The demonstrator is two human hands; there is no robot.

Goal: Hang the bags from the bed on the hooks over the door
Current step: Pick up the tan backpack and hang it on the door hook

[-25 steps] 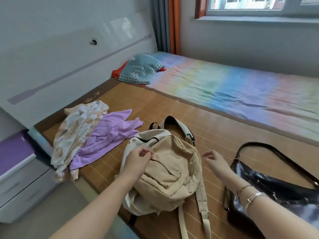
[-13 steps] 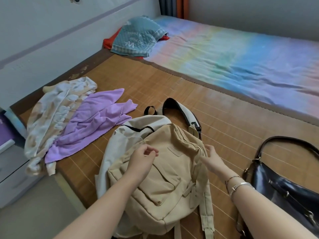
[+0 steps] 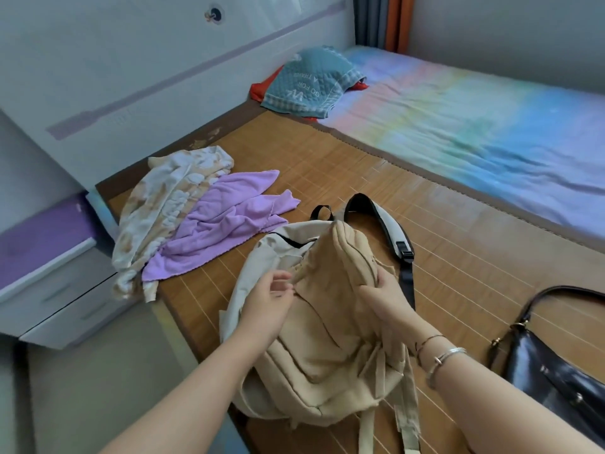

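Note:
A beige canvas backpack [image 3: 327, 342] lies on the bamboo mat [image 3: 458, 257] at the bed's near edge, its top bunched upward. My left hand [image 3: 268, 306] pinches the fabric on its left side. On the bag's upper right my right hand [image 3: 389, 306], with bracelets on the wrist, grips the canvas. A black-and-cream shoulder strap [image 3: 389, 227] curls behind the bag. To the right lies a black glossy handbag [image 3: 550, 368] with a long black strap, untouched. No door or hooks are in view.
A purple cloth [image 3: 226, 224] and a cream patterned cloth [image 3: 163, 211] lie left of the backpack. A teal quilted pillow [image 3: 311, 80] lies at the headboard. A rainbow sheet [image 3: 491, 126] covers the far half. A white and purple nightstand [image 3: 49, 273] stands at left.
Both hands have closed onto the backpack and gathered its top, so it now bulges up. My right hand moved from beside the bag onto its upper right.

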